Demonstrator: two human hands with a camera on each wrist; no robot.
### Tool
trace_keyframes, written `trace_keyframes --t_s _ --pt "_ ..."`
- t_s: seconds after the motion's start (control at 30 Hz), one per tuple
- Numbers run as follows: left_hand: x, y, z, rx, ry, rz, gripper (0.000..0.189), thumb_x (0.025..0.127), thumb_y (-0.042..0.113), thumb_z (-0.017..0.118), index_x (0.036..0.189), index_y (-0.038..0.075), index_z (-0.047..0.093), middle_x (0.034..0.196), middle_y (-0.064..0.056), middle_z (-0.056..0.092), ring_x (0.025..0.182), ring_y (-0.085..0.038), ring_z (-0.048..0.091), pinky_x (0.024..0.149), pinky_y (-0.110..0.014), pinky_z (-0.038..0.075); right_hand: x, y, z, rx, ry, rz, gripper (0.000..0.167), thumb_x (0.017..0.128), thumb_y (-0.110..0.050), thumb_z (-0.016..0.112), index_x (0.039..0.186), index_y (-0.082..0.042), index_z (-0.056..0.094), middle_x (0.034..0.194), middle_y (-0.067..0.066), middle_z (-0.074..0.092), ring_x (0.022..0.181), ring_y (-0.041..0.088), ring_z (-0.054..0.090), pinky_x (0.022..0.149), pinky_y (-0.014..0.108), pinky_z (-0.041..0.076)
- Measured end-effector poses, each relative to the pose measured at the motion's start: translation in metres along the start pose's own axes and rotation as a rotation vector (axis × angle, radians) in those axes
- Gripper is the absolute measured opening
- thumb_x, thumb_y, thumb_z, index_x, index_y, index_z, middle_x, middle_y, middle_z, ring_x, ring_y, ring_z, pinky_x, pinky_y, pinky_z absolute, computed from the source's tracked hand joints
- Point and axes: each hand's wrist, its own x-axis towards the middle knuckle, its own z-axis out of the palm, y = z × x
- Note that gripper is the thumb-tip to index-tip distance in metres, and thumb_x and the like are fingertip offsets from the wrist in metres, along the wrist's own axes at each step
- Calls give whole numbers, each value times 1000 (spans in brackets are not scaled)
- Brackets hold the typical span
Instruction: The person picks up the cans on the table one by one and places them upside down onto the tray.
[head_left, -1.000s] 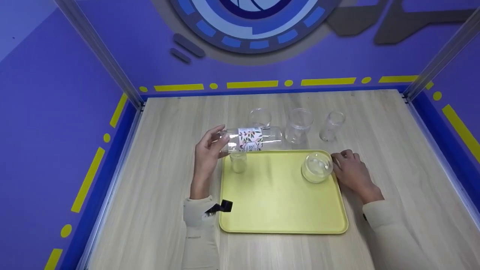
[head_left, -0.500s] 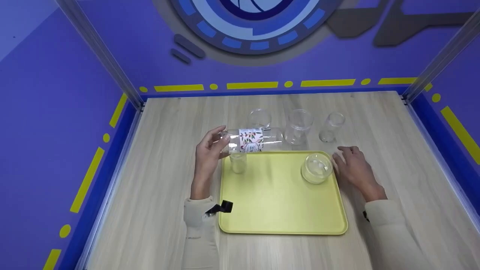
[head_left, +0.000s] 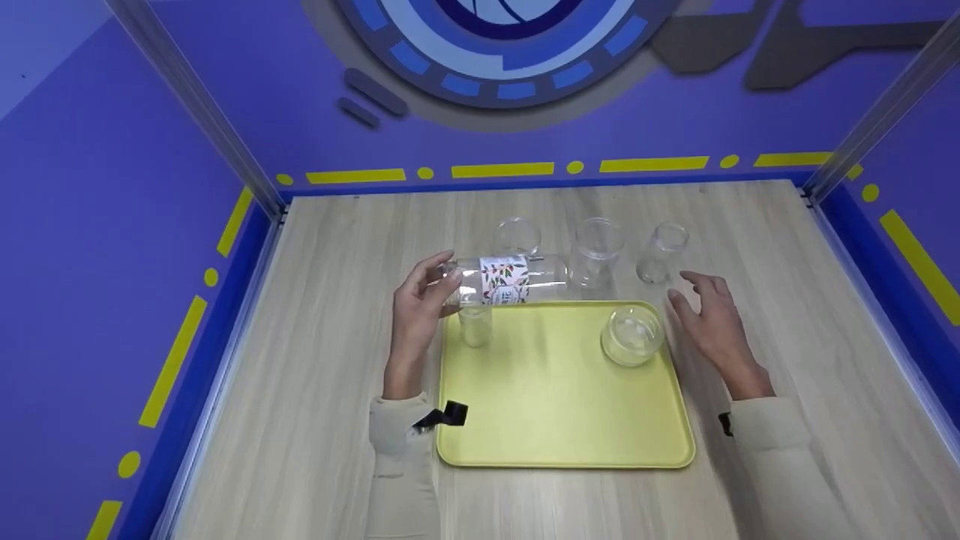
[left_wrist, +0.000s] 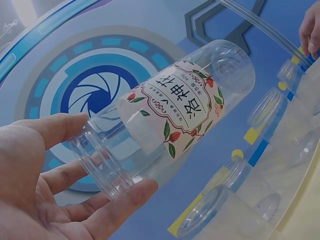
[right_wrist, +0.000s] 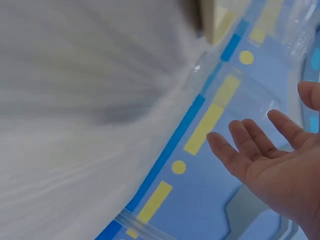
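Note:
My left hand (head_left: 420,311) grips a clear plastic bottle (head_left: 505,280) by its threaded neck, holding it sideways above the back left of a yellow tray (head_left: 566,412). In the left wrist view the bottle's floral label (left_wrist: 172,107) faces the camera, and the neck has no cap on it. My right hand (head_left: 712,319) hovers with relaxed, spread fingers just past the tray's right edge, holding nothing. Nearest to it are a slim clear glass (head_left: 664,253) behind the tray and a round clear glass (head_left: 632,336) on the tray's back right corner.
A small clear glass (head_left: 476,328) stands in the tray's back left corner, partly under the bottle. Behind the tray stand a wide clear glass (head_left: 598,253) and another clear glass (head_left: 517,234), partly hidden by the bottle. Blue panels (head_left: 495,139) wall the wooden table (head_left: 337,247).
My right hand has drawn away from the tray's right edge, lifting and shifting slightly toward the slim glass, its fingers straightening. The left hand and bottle stay nearly still.

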Motion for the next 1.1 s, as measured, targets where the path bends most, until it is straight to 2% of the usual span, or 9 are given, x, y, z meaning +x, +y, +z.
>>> trace_keyframes --t_s 0.27,0.37,0.57,0.7,0.9,1.0,1.1 --pt "0 -1 1 -7 -11 2 42 100 17 74 141 6 67 120 -14 67 98 -23 69 76 -38 63 1 -16 -1 145 14 19 52 110 -30 58 149 3 52 143 28 49 133 48 50 107 63 41" --pt "1 -1 2 -14 -11 7 42 100 17 74 140 5 67 120 -14 67 98 -24 69 75 -37 63 1 -23 -2 177 21 32 50 110 -28 59 149 3 53 144 26 50 134 45 50 108 61 42" --pt "1 0 3 -11 -10 17 42 100 18 74 140 7 67 121 -13 67 104 -32 67 76 -37 63 -1 -39 -5 237 26 42 50 109 -25 60 151 1 52 147 22 50 136 39 50 110 58 43" --pt "0 1 6 -13 -11 0 41 100 19 74 140 8 68 122 -13 67 102 -27 68 77 -38 63 -1 -45 -2 284 23 48 48 109 -22 61 151 0 52 148 18 51 137 36 51 112 56 43" --pt "0 1 8 -8 -8 -19 41 100 20 75 139 9 69 122 -12 68 102 -25 69 76 -37 62 -2 -51 5 323 19 41 45 111 -16 58 151 3 51 151 19 52 134 32 52 108 42 43" --pt "-1 2 9 -12 -11 -18 41 100 20 75 139 9 69 123 -12 68 103 -26 68 77 -37 62 -2 -57 9 365 19 32 44 111 -17 57 150 2 53 150 18 54 131 26 53 105 33 42" --pt "-1 2 9 -18 -17 -17 41 100 20 75 139 9 68 123 -12 67 104 -26 68 77 -37 62 -1 -66 13 450 12 23 43 111 -18 58 149 1 55 147 16 58 125 17 57 103 26 46"
